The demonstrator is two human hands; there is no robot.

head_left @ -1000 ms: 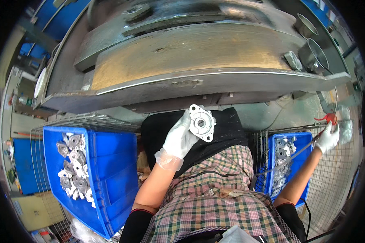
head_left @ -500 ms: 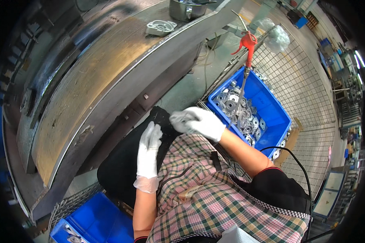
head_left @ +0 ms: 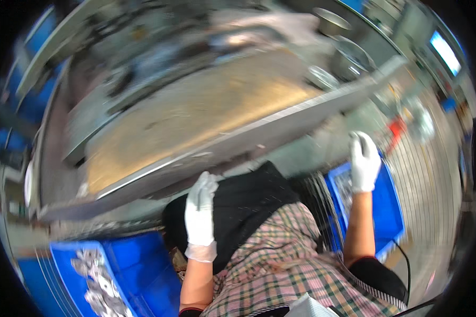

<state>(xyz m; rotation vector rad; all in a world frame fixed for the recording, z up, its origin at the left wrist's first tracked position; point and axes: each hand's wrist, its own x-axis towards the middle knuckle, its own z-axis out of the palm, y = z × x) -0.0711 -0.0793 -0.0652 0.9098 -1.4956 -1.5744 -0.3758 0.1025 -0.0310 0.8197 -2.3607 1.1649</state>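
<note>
My left hand (head_left: 200,208), in a white glove, is raised over the black cloth (head_left: 248,198) on my lap. Its fingers point up and lie stretched out side by side, with nothing seen in them. My right hand (head_left: 365,164), also gloved in white, is lifted above the right blue bin (head_left: 388,206). Its fingers reach upward, slightly bent and smeared by motion, and no part shows in them. Grey metal parts (head_left: 345,185) in that bin are partly hidden behind the hand. Just beyond the hand hangs a red air blow gun (head_left: 395,132), blurred.
A worn workbench (head_left: 195,127) with a raised metal edge spans the front. On its right end are a metal pot (head_left: 351,59) and a metal casting (head_left: 322,78). The left blue bin (head_left: 143,264) adjoins another holding metal parts (head_left: 98,280). A wire cage (head_left: 426,185) stands at right.
The view has swung left, bringing more of the bench and left bins in. My right hand has moved from the lap toward the right bin; the grey metal part it held no longer shows.
</note>
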